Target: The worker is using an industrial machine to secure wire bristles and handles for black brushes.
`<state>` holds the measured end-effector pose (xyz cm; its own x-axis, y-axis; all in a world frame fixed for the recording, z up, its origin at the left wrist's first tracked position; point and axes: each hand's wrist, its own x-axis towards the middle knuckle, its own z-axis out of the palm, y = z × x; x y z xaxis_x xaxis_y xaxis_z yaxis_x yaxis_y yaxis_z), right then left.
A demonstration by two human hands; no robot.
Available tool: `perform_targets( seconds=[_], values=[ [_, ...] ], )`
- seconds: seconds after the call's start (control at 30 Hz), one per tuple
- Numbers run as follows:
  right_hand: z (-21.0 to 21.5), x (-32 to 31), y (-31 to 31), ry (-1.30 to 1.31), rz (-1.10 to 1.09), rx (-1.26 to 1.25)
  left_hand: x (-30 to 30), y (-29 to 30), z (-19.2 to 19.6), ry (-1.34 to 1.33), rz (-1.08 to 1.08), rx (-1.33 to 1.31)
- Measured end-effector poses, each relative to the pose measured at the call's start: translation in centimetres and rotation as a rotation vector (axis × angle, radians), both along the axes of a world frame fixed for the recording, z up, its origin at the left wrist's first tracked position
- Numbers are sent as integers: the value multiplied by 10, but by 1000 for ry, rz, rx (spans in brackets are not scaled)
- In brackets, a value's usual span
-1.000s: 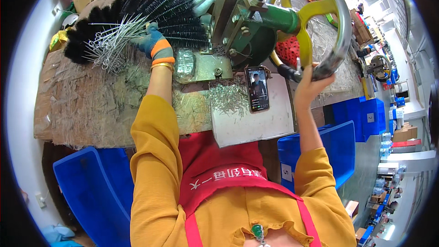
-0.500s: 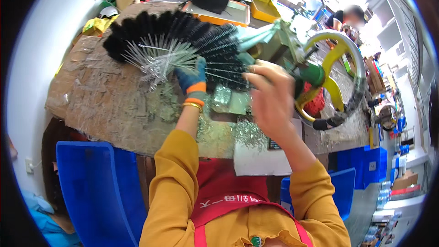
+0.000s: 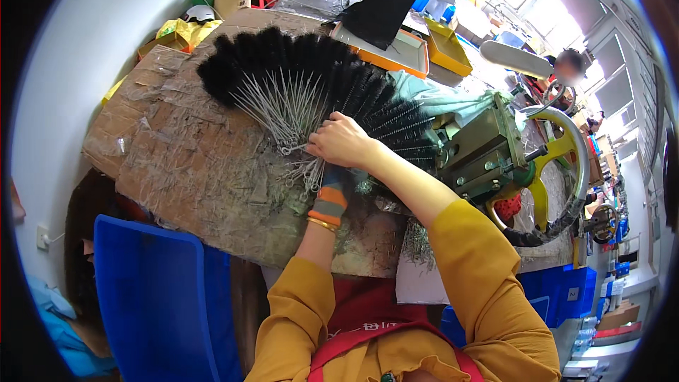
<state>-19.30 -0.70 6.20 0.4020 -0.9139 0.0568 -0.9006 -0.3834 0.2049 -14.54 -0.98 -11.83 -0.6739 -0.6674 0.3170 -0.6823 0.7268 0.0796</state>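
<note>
Black bristle brushes (image 3: pixel 300 64) lie fanned across the worn tabletop (image 3: pixel 191 155), their silvery looped wire handles (image 3: pixel 279 102) overlapping.

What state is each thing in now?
Brushes: fanned out, handles toward the person
Right hand: bare, fingers curled at brush handles, grip unclear
Left hand: gloved, partly hidden by right hand
Wheel: hands off
Metal scraps: loose
Left bin: open-topped
Yellow box: open
Black cloth: draped over orange tray

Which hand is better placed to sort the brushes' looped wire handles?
Probably the right hand: its bare fingers are at the wire handles, while the gloved left hand sits lower, partly hidden by the right.
</note>
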Motion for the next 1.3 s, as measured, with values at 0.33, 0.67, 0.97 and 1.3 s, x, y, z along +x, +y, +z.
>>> perform_targets(
  seconds=[0.33, 0.67, 0.97, 1.3],
  values=[
    [91, 34, 70, -111, 83, -159, 9, 45, 88, 1342, 7, 868],
    [216, 68, 113, -612, 404, -883, 124, -14, 228, 1745, -853, 789],
    [198, 93, 91, -417, 117, -470, 121, -8, 221, 1333, -556, 498],
    [203, 83, 95, -323, -20, -154, 123, 35, 240, 1041, -475, 205]
  ],
)
